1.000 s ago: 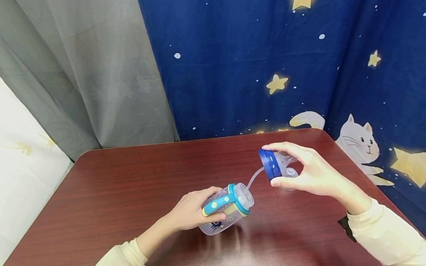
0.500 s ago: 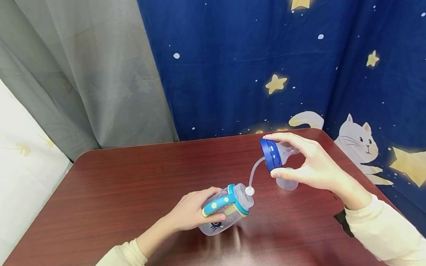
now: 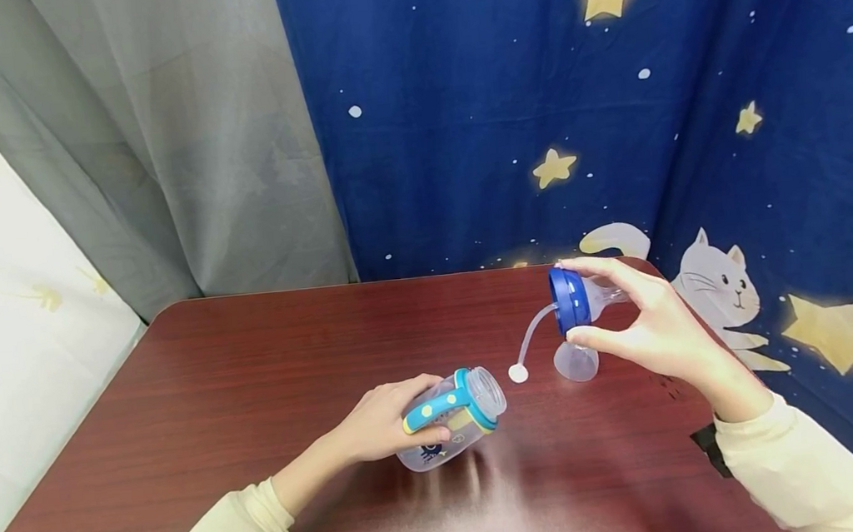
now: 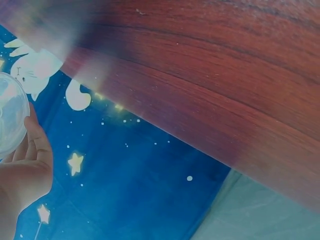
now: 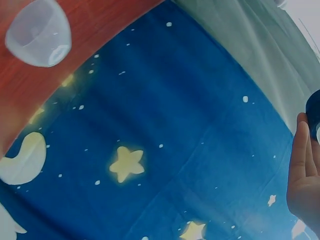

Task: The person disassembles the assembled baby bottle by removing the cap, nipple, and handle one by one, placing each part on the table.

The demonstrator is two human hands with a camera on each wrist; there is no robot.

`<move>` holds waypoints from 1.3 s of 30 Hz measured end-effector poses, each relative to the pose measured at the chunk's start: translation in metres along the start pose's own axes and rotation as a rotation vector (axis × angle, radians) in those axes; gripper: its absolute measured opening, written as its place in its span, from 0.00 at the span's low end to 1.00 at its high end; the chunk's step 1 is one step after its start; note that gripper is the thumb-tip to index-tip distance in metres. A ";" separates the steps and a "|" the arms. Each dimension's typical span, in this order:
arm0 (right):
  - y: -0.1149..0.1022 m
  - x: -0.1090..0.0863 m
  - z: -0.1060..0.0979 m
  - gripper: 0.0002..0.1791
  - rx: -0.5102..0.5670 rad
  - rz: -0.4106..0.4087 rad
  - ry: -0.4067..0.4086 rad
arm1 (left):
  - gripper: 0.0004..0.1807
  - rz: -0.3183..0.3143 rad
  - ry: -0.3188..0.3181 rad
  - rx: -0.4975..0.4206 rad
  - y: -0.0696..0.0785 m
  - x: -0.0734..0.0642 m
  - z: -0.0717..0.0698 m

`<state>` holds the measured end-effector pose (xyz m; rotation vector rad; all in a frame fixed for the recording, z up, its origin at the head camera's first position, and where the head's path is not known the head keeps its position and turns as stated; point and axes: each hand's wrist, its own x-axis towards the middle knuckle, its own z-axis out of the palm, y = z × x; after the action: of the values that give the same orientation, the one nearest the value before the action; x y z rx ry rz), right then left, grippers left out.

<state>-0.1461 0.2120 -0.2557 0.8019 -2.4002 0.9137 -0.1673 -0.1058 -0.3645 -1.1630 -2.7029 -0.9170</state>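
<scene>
Head view: left grip curls round a clear handled bottle, tilted at the bench, probably to steady it; right grip, spread lid-wide, pinches a blue lid sideways, apparently so its straw hangs free beside the bottle's mouth.

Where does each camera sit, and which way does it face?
Head: worn on the head, looking forward-down at the table, left hand, right hand and sleeves.
Left wrist: on that wrist, facing table and starry curtain; left hand with bottle at left edge.
Right wrist: on that wrist, facing mostly curtain; right hand with blue lid at right edge.
Head and right wrist share the clear cap on the table.
</scene>
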 end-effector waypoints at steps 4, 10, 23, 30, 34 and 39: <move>0.008 -0.008 -0.002 0.40 -0.026 0.030 0.008 | 0.29 0.004 0.003 0.005 -0.001 0.001 0.000; 0.020 -0.018 -0.003 0.39 -0.055 0.059 0.004 | 0.29 0.010 0.008 0.010 -0.001 0.001 0.000; 0.040 -0.042 0.007 0.38 -0.069 0.057 -0.025 | 0.29 -0.001 -0.007 -0.002 0.001 0.000 0.000; 0.050 -0.053 0.017 0.37 -0.078 0.052 -0.062 | 0.28 -0.004 -0.001 -0.002 0.002 0.000 -0.001; 0.056 -0.058 0.023 0.36 -0.063 0.033 -0.084 | 0.29 -0.002 0.002 0.001 0.002 0.000 -0.001; 0.061 -0.065 0.028 0.36 -0.047 0.023 -0.105 | 0.29 -0.001 0.001 0.000 0.002 0.000 -0.001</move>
<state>-0.1443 0.2526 -0.3396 0.8246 -2.5166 0.8399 -0.1658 -0.1052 -0.3623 -1.1611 -2.7031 -0.9177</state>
